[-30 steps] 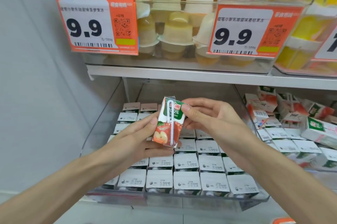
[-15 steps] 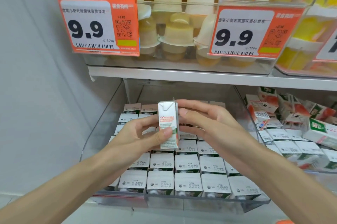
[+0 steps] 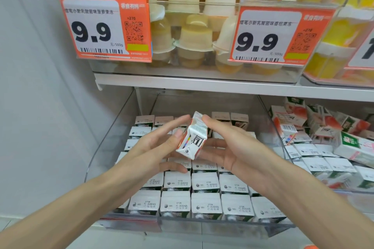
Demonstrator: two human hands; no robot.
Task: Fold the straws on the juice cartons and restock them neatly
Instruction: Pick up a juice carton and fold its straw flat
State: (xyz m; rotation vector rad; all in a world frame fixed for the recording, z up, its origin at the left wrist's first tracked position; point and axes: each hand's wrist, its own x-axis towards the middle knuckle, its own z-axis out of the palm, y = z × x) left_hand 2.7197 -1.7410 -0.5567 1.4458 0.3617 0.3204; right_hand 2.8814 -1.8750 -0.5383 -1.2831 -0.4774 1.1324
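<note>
A small juice carton is held in the air between both hands, over the clear bin on the lower shelf. It is tilted, with its white base and a printed side facing me; its straw is out of sight. My left hand pinches its left side with the thumb in front and the fingers stretched behind. From the right, my right hand grips it with one fingertip at the top edge and the other fingers underneath. Upright cartons fill the bin in neat rows, white tops up.
A second bin to the right holds jumbled cartons lying at odd angles. The shelf board above carries tubs of jelly cups behind orange 9.9 price tags. A grey wall closes off the left side.
The carton has been turned in my hands from front with straw, to side, to tilted with its base toward me. Both hands stayed above the bin.
</note>
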